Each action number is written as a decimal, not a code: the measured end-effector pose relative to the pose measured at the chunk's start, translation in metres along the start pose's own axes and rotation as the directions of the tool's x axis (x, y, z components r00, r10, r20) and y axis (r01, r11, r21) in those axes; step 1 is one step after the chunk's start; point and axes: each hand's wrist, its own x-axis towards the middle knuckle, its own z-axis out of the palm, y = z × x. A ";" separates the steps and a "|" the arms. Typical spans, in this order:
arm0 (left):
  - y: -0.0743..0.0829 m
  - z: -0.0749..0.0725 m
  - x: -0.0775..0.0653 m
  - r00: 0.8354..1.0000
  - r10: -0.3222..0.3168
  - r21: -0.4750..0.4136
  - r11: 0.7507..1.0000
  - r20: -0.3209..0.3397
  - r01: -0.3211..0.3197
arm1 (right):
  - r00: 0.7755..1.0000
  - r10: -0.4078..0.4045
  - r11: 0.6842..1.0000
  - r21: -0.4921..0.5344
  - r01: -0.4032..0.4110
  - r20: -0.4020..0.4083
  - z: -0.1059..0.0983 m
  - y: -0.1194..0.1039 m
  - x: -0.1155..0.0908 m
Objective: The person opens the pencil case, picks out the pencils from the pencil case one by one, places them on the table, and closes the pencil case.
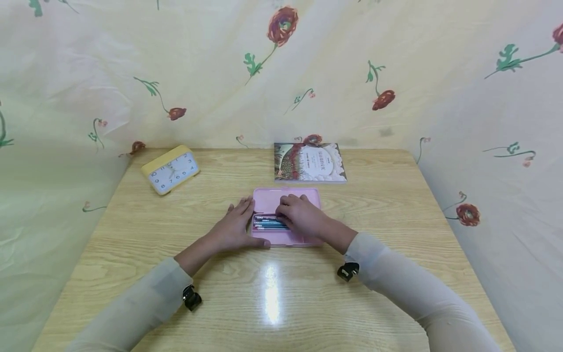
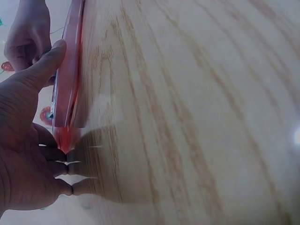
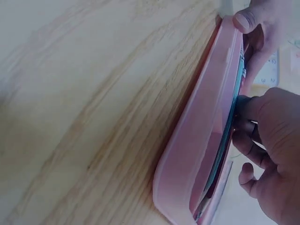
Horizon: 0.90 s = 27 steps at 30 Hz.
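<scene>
A pink pencil case (image 1: 266, 199) lies open on the table, its lid folded back to the far side. Several pencils (image 1: 266, 224), mostly teal and blue, lie side by side in its tray. My left hand (image 1: 235, 227) spans the case's left end, fingers stretched along the side and thumb over the near rim. Above the tray, my right hand (image 1: 303, 215) reaches in with curled fingers. The right wrist view shows its thumb and fingertips pinching at a teal pencil (image 3: 220, 159) along the case wall (image 3: 192, 150). The right hand hides the pencils' right ends.
Behind the case lies a picture book (image 1: 310, 164). A yellow clock (image 1: 171, 171) stands at the back left of the wooden table (image 1: 220, 303). Flower-patterned cloth (image 1: 211, 73) hangs behind the table and along both sides.
</scene>
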 end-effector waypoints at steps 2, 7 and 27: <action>0.001 0.000 -0.001 1.000 -0.003 -0.001 1.000 0.001 0.003 | 1.000 -0.023 0.997 -0.079 0.024 0.015 -0.002 -0.004 0.000; 0.000 0.000 0.000 1.000 -0.001 0.000 1.000 -0.005 0.001 | 0.996 -0.072 0.960 -0.267 0.082 0.047 -0.006 -0.013 0.002; -0.004 0.006 -0.001 0.999 -0.025 -0.081 0.996 -0.020 0.024 | 0.998 0.021 0.979 -0.200 -0.032 -0.055 0.003 -0.016 0.006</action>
